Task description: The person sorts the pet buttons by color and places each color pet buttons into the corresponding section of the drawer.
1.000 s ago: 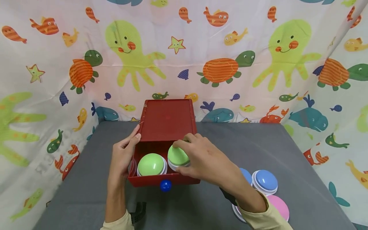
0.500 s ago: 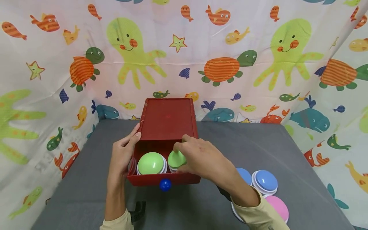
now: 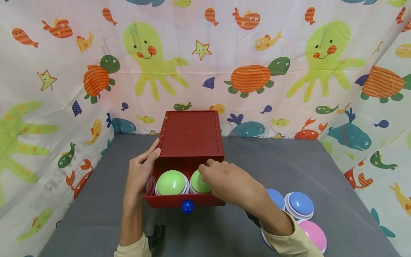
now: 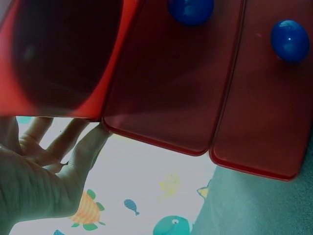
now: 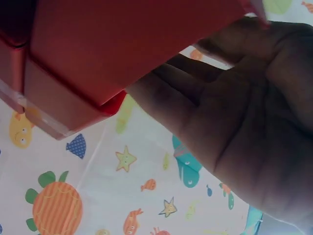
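Note:
A red drawer cabinet [image 3: 192,134] stands at the middle of the table, its top drawer [image 3: 160,202] pulled out toward me. Inside lie two green domes with white rims, a left one [image 3: 171,182] and a right one [image 3: 198,182]. My left hand [image 3: 139,175] rests against the cabinet's left side, thumb and fingers at its edge, as the left wrist view also shows. Over the drawer's right part is my right hand [image 3: 234,184], fingertips on the right green dome, hiding part of it. The right wrist view shows this hand [image 5: 234,112] beside the drawer, fingers partly hidden behind it.
A blue ball knob [image 3: 187,207] sits on the open drawer's front. Lower drawers with a blue knob [image 4: 289,40] appear in the left wrist view. To the right lie blue domes [image 3: 301,204] and a pink dome [image 3: 313,233]. A patterned curtain [image 3: 212,78] hangs behind the grey table [image 3: 273,160].
The right green dome has gone from tilted in my right hand's grip to lying flat in the drawer. My right fingers have loosened from it. The left hand stays on the cabinet.

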A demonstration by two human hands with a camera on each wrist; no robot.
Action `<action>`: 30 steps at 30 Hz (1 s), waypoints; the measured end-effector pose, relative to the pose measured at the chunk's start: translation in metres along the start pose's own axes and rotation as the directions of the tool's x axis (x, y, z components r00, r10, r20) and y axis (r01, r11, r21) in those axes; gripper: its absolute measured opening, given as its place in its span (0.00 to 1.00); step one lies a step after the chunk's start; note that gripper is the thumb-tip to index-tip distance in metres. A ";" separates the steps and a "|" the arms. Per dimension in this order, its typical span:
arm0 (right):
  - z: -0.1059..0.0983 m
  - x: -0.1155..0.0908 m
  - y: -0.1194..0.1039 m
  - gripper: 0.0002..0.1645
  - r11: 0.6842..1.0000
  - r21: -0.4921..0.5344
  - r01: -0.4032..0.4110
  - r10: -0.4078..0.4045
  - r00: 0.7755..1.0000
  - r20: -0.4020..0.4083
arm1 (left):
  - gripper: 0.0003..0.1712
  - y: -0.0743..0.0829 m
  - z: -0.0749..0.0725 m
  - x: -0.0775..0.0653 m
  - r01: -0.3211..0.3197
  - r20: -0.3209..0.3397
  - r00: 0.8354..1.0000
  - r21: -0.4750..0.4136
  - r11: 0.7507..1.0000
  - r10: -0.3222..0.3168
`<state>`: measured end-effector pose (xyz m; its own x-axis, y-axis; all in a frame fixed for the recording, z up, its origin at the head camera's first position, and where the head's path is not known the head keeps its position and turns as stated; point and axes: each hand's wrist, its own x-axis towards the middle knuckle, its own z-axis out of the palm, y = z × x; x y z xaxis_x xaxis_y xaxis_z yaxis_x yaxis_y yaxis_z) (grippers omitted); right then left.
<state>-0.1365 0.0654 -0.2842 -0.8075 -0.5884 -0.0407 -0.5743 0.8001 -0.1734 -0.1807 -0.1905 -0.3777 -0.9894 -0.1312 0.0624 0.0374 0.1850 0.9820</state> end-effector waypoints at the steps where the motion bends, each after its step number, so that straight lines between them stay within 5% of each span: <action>1: 0.000 -0.001 0.000 0.21 1.000 -0.021 0.010 -0.010 1.000 -0.003 | 0.27 0.001 0.000 0.000 -0.002 0.001 1.000 0.002 1.000 0.002; 5: 0.001 -0.002 -0.001 0.28 0.997 -0.069 0.029 -0.032 0.999 -0.037 | 0.27 0.003 0.000 0.002 -0.008 0.003 1.000 0.007 1.000 0.008; 12: 0.003 -0.004 0.000 0.25 0.996 -0.090 0.026 -0.033 0.996 -0.083 | 0.27 0.002 0.002 0.001 0.003 0.014 1.000 0.005 1.000 -0.003; 16: 0.010 -0.012 0.000 0.19 1.000 0.024 -0.010 0.016 0.964 -0.267 | 0.27 0.003 0.000 -0.001 0.013 0.007 1.000 0.008 1.000 -0.013; 18: 0.018 -0.019 -0.002 0.15 0.988 0.151 0.005 0.064 0.891 -0.450 | 0.27 0.003 0.000 -0.001 0.015 0.003 1.000 0.012 1.000 -0.015; 22: 0.043 -0.035 -0.012 0.13 0.901 0.355 0.248 0.133 0.621 -0.772 | 0.27 0.004 0.001 -0.002 0.007 0.009 1.000 0.022 1.000 -0.007; 24: 0.057 -0.041 -0.020 0.16 0.852 0.376 0.364 0.133 0.544 -0.829 | 0.26 0.003 0.002 -0.002 0.011 0.010 1.000 0.021 1.000 -0.011; 25: 0.064 -0.043 -0.024 0.17 0.833 0.377 0.406 0.120 0.531 -0.839 | 0.26 0.003 0.002 -0.001 0.015 0.008 1.000 0.018 1.000 -0.015; 26: 0.070 -0.045 -0.028 0.17 0.818 0.391 0.422 0.114 0.547 -0.829 | 0.26 0.004 0.002 -0.001 0.019 0.004 1.000 0.015 1.000 -0.019; 30: 0.090 -0.048 -0.039 0.14 0.881 0.337 0.332 0.051 0.642 -0.765 | 0.27 0.004 0.005 -0.002 0.034 -0.007 0.999 0.009 0.999 -0.034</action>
<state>-0.0634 0.0515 -0.3639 -0.6506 -0.2474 0.7180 -0.7286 0.4700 -0.4982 -0.1797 -0.1850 -0.3743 -0.9890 -0.1446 0.0303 0.0024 0.1896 0.9819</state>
